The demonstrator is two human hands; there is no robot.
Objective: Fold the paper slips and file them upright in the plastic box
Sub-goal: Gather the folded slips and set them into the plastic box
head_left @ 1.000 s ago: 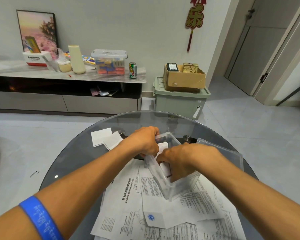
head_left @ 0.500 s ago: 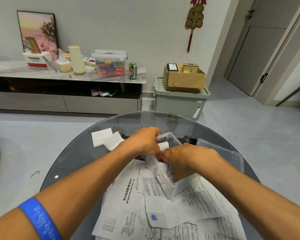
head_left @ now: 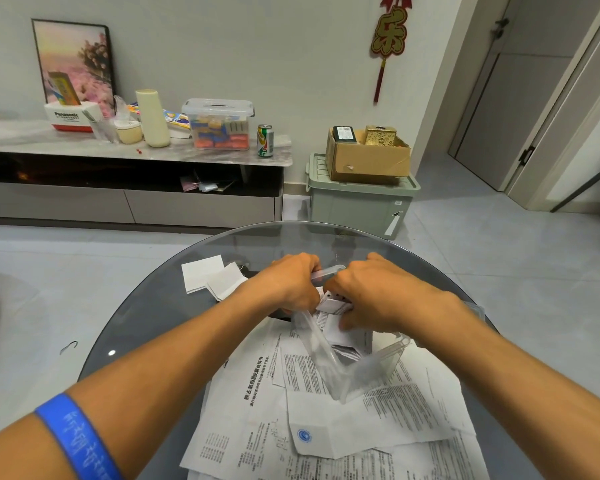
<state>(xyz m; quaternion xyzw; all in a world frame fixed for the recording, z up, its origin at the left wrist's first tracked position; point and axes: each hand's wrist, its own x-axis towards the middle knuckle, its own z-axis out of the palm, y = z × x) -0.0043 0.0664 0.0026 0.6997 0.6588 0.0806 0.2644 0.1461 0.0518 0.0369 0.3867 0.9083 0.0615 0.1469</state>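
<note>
A clear plastic box (head_left: 361, 368) stands on printed paper sheets (head_left: 326, 427) on the round glass table (head_left: 146, 317). My left hand (head_left: 288, 285) grips the box's far left rim. My right hand (head_left: 371, 296) reaches into the box from above, its fingers curled round folded paper slips (head_left: 331, 303) that stand in it. More folded slips show through the box wall below my fingers. Two folded white slips (head_left: 212, 277) lie on the glass to the left of my left hand.
The box's clear lid (head_left: 477, 311) lies on the table behind my right forearm. Beyond the table stand a green storage bin with a cardboard box (head_left: 364, 195) and a low cabinet (head_left: 129, 174) carrying a can and containers.
My right hand has moved up and toward the far end of the box, closer to my left hand, with the slips between its fingers. The left hand has stayed on the rim.
</note>
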